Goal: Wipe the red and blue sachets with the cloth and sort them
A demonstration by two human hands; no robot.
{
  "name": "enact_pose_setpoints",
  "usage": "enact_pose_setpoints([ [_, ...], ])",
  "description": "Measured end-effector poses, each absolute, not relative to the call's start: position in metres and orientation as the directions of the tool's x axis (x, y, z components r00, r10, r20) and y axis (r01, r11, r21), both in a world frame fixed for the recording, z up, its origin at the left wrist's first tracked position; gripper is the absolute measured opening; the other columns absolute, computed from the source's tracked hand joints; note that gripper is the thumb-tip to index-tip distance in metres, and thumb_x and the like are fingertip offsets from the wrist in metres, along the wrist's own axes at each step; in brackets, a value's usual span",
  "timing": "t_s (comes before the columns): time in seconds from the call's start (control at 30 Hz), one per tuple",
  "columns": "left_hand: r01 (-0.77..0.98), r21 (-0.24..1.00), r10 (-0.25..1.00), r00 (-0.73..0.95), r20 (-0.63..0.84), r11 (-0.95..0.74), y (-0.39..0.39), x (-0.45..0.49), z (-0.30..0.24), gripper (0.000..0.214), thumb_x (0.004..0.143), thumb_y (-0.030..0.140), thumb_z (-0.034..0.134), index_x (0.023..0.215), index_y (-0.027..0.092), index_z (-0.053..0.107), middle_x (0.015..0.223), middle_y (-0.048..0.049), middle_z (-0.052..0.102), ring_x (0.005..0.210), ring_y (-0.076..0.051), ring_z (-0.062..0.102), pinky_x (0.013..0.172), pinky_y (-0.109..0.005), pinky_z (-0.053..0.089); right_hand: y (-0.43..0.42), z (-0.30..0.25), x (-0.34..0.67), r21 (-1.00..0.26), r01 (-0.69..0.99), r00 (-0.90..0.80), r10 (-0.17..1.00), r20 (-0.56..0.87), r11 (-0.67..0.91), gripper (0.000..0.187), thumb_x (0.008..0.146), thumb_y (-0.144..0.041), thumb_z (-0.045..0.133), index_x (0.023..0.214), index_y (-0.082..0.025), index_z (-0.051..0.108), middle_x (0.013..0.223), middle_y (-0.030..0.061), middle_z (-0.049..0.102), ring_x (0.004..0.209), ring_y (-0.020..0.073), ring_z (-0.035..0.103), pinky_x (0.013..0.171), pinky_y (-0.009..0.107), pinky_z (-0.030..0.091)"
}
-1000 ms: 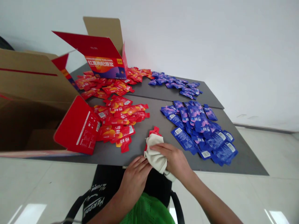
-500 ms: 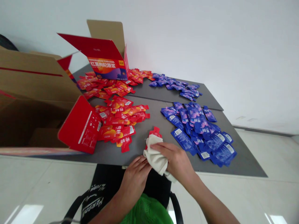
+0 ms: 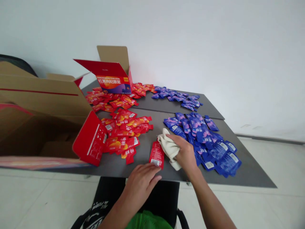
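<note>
1. The right hand [image 3: 185, 153] holds a soft pale cloth [image 3: 169, 149] on the bench [image 3: 252, 171]. Its fingers [image 3: 183, 143] are clamped on the cloth. If the grip goes loose, the cloth could drop onto the packets.
2. The left hand [image 3: 140, 183] lies near the front edge of the bench. Its fingers [image 3: 152, 173] are close together and flat, and they hold nothing. They are just beside a red packet [image 3: 156, 155], but I cannot tell if they touch it.
3. The red packet lies alone on bare bench, near the front edge and between the red and blue piles. A quick bump could push it off the edge and onto the floor.
4. The blue packets [image 3: 202, 133] are just right of the right hand. A wide swing of the cloth could knock them and mix them with the red packets [image 3: 121, 127].
5. A big cardboard box [image 3: 38, 108] stands at the left edge of the bench, and its red flap [image 3: 90, 140] touches the red packets. A bump to the box could slide them.
6. The bench is grey and made of two parts that meet in a long line. A small open red carton [image 3: 111, 76] stands near the back left corner, and more packets lie behind it.
7. The floor [image 3: 43, 203] is pale tile, and a white wall [image 3: 190, 41] stands behind the bench.
</note>
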State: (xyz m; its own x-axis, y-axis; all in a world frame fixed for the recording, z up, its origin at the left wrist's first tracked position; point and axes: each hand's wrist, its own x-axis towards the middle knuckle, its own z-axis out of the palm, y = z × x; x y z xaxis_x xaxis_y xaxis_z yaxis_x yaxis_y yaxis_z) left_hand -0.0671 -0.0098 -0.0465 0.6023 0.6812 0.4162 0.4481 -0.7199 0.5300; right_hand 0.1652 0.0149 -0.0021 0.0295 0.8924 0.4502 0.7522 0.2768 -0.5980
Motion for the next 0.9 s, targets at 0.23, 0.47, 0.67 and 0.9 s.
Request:
enact_pose_setpoints([
  [0.23, 0.657, 0.459, 0.798, 0.428, 0.425, -0.597, 0.029, -0.028, -0.026, 0.031, 0.105, 0.03, 0.053, 0.133, 0.022, 0.063, 0.119, -0.0097, 0.071, 0.109, -0.027, 0.064, 0.091, -0.041, 0.052, -0.078, -0.042, 0.184, -0.823, 0.538, 0.353, 0.839, 0.413, 0.179, 0.031, 0.085, -0.031, 0.074, 0.115, -0.028, 0.081, 0.113, 0.0108, 0.082, 0.1, 0.0338, 0.078, 0.089, 0.049, 0.065],
  [0.47, 0.805, 0.305, 0.846, 0.402, 0.351, -0.509, 0.041, 0.004, -0.042, 0.048, 0.094, 0.033, 0.07, 0.137, 0.018, 0.056, 0.124, -0.0156, 0.062, 0.109, -0.034, 0.059, 0.089, -0.047, 0.052, -0.091, -0.053, 0.202, -0.819, 0.471, 0.169, 0.877, 0.45, 0.329, 0.031, 0.083, -0.043, 0.076, 0.111, -0.032, 0.083, 0.106, 0.0103, 0.083, 0.095, 0.0346, 0.08, 0.08, 0.041, 0.069],
  [0.67, 0.692, 0.521, 0.866, 0.416, 0.278, -0.5, 0.065, 0.002, -0.06, 0.072, 0.082, 0.032, 0.082, 0.145, 0.017, 0.05, 0.128, -0.0164, 0.061, 0.12, -0.032, 0.062, 0.1, -0.043, 0.052, -0.091, -0.072, 0.215, -0.832, 0.446, 0.105, 0.904, 0.415, 0.331, 0.028, 0.085, -0.041, 0.077, 0.112, -0.037, 0.081, 0.109, 0.0083, 0.083, 0.098, 0.0341, 0.08, 0.082, 0.04, 0.068],
  [0.9, 0.627, 0.616, 0.876, 0.397, 0.274, -0.477, 0.079, 0.001, -0.058, 0.073, 0.079, 0.021, 0.08, 0.146, 0.014, 0.053, 0.134, -0.0208, 0.066, 0.125, -0.034, 0.065, 0.101, -0.044, 0.054, -0.092, -0.067, 0.215, -0.854, 0.383, 0.048, 0.916, 0.397, 0.351, 0.029, 0.086, -0.04, 0.076, 0.114, -0.037, 0.08, 0.108, 0.0087, 0.082, 0.099, 0.0336, 0.079, 0.083, 0.04, 0.066],
])
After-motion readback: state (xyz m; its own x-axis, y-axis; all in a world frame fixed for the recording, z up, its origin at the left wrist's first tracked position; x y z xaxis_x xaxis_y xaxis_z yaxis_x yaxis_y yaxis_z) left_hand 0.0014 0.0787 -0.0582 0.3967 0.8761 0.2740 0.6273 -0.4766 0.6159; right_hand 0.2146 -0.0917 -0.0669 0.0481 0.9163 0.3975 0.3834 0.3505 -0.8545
